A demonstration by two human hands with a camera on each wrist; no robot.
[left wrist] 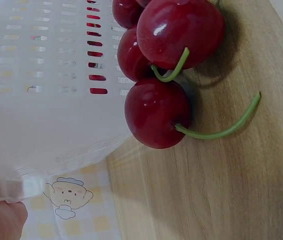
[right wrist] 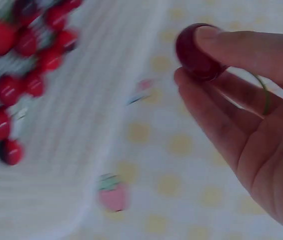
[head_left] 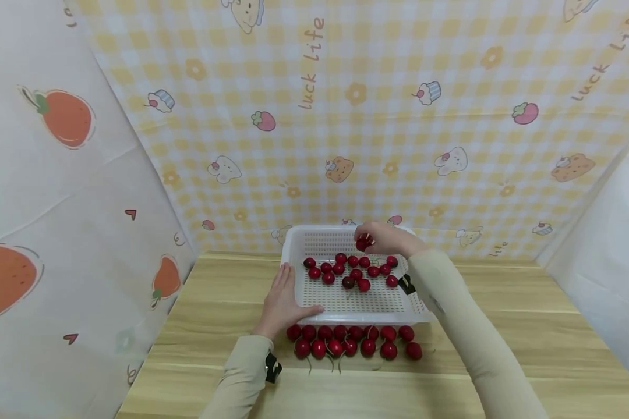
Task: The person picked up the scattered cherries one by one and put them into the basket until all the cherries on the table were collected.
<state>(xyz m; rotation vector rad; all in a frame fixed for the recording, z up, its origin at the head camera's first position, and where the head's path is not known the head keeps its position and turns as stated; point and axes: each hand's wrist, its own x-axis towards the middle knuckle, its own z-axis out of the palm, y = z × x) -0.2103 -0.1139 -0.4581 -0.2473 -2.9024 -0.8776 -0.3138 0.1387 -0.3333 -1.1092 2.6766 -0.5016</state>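
Note:
My right hand [head_left: 385, 237] is raised over the back of a white plastic basket [head_left: 346, 318]. Between thumb and fingertips it pinches a dark red cherry [right wrist: 194, 52], whose green stem shows against the palm in the right wrist view. Several cherries [head_left: 356, 274] lie scattered on the basket's floor. My left hand [head_left: 285, 302] rests on the basket's front left corner, fingers stretched along the left side and thumb along the front rim. Several more cherries [head_left: 335, 348], some with visible stems, lie in two rows on the table before the basket; one cherry [left wrist: 157, 113] shows close up in the left wrist view.
The wooden table [head_left: 225, 297] extends to both sides of the basket. A yellow checked cloth [head_left: 356, 139] hangs close behind it, and a white printed sheet [head_left: 84, 203] stands at the left. Front-row stems point toward the table's near side.

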